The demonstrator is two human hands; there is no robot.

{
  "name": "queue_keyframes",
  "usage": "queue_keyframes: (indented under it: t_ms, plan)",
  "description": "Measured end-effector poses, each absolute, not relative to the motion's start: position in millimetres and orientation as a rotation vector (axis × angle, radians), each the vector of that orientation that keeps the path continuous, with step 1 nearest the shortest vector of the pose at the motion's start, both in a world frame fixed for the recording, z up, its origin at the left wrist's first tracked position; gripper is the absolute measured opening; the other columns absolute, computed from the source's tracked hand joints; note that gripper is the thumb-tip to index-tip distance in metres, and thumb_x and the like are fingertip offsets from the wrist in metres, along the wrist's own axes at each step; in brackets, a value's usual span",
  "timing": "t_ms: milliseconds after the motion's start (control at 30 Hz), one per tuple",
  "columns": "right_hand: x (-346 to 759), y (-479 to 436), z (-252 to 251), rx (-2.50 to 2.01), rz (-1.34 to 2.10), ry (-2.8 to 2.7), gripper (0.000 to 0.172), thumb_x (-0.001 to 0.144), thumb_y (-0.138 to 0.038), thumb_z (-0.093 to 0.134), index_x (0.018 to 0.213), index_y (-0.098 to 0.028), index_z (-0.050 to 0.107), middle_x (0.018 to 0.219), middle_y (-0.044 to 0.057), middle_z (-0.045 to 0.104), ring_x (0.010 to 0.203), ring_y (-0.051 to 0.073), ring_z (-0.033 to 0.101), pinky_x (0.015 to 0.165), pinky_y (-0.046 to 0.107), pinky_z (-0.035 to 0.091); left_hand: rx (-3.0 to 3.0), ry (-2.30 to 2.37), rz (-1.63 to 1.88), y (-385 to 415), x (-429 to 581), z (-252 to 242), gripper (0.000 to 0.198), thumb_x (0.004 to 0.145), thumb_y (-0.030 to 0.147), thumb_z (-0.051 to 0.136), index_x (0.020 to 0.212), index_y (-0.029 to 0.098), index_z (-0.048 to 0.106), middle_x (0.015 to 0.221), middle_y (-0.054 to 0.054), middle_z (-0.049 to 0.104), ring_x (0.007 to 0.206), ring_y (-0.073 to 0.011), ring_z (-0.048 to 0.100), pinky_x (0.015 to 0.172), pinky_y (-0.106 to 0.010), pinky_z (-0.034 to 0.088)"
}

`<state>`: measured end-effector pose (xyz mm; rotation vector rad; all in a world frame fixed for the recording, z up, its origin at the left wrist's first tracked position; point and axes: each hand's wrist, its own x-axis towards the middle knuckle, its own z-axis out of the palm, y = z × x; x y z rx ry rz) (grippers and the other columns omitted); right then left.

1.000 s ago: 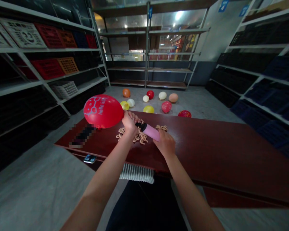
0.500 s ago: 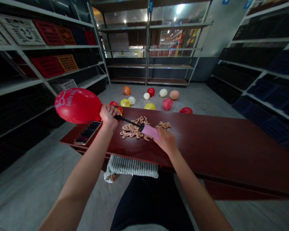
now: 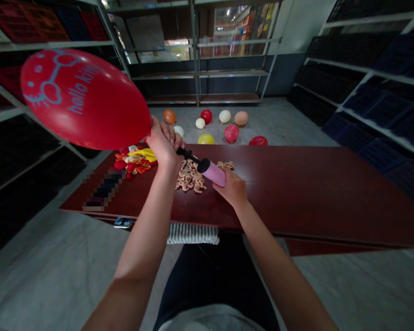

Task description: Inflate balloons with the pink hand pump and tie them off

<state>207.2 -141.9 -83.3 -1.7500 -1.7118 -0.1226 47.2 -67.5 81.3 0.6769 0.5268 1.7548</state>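
Note:
A large red balloon point(image 3: 93, 101) with blue "hello kitty" print swells out to the left of my left hand point(image 3: 165, 140). That hand is closed around the balloon's neck and the black front end of a balloon pump. My right hand point(image 3: 232, 186) wraps the pink barrel of the balloon pump point(image 3: 214, 173). A short stretch of black rod shows between the two hands. Beneath the pump lies a heap of beige, curly pieces point(image 3: 190, 178), with a smaller pile point(image 3: 226, 164) behind my right hand. Uninflated balloons point(image 3: 138, 158) in red, yellow and orange lie left of my left wrist.
The dark red table point(image 3: 296, 188) spans the front. A blurred-out phone-like object point(image 3: 105, 189) lies at its left end. Beyond it, several inflated balloons point(image 3: 232, 133) rest on the floor. Metal shelves point(image 3: 196, 73) stand behind, and dark crates point(image 3: 382, 124) fill the right side.
The red balloon has grown much larger and sits higher. My hands have come closer together, with less black rod showing. The view has tilted down, bringing the uninflated balloons into sight.

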Motion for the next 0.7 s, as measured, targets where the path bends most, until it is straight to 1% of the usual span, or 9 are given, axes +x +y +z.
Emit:
queue_keyframes:
  t_ms: [133,267,400,500,600,700]
  plan:
    - [206.8,-142.6,-81.0,-1.777,-0.146,-1.702,0.046,0.075,-0.032,0.071,0.117,-0.017,0.061,0.098,0.01,0.074,0.085,0.026,0.07,0.072,0.033,0.05,0.693,0.532,1.703,-67.0,71.0,50.5,0.052,0.105,0.031,0.036,0.056,0.021,0.024,0.043,0.006,0.02,0.03,-0.0071,0.021,0.036,-0.025,0.02]
    - [206.6,-143.0,-80.8,-1.753,-0.2,-1.743,0.042,0.076,-0.03,0.069,0.116,-0.018,0.061,0.102,0.01,0.073,0.089,0.026,0.069,0.074,0.032,0.049,0.607,0.576,1.71,-67.7,71.5,31.4,0.05,0.104,0.03,0.036,0.056,0.021,0.026,0.043,0.007,0.021,0.03,-0.0076,0.022,0.036,-0.025,0.022]
    - [202.1,-142.7,-82.3,-1.744,-0.223,-1.826,0.042,0.077,-0.031,0.069,0.117,-0.019,0.061,0.104,0.009,0.073,0.09,0.024,0.068,0.074,0.031,0.048,0.494,0.634,1.709,-66.1,49.8,23.7,0.047,0.101,0.025,0.039,0.056,0.02,0.024,0.043,0.007,0.018,0.031,-0.0071,0.021,0.037,-0.024,0.023]
    - [197.3,-143.3,-82.2,-1.713,-0.234,-1.912,0.038,0.08,-0.032,0.067,0.116,-0.02,0.062,0.106,0.008,0.072,0.093,0.024,0.068,0.077,0.031,0.047,0.433,0.666,1.685,-67.1,29.7,19.1,0.044,0.098,0.021,0.039,0.057,0.02,0.023,0.043,0.007,0.019,0.032,-0.0071,0.02,0.038,-0.024,0.023]
    - [194.4,-144.5,-81.4,-1.688,-0.251,-1.985,0.033,0.082,-0.029,0.064,0.113,-0.019,0.062,0.107,0.008,0.072,0.095,0.022,0.067,0.079,0.03,0.046,0.392,0.692,1.688,-68.1,11.2,15.8,0.04,0.095,0.019,0.038,0.058,0.019,0.022,0.044,0.007,0.018,0.033,-0.0068,0.019,0.039,-0.023,0.023]
    - [193.9,-146.1,-80.8,-1.684,-0.264,-2.004,0.031,0.081,-0.028,0.063,0.111,-0.019,0.062,0.106,0.008,0.073,0.095,0.022,0.067,0.078,0.03,0.046,0.373,0.714,1.709,-66.5,-4.8,16.6,0.038,0.095,0.018,0.036,0.06,0.019,0.021,0.045,0.008,0.018,0.033,-0.0067,0.019,0.04,-0.023,0.023]
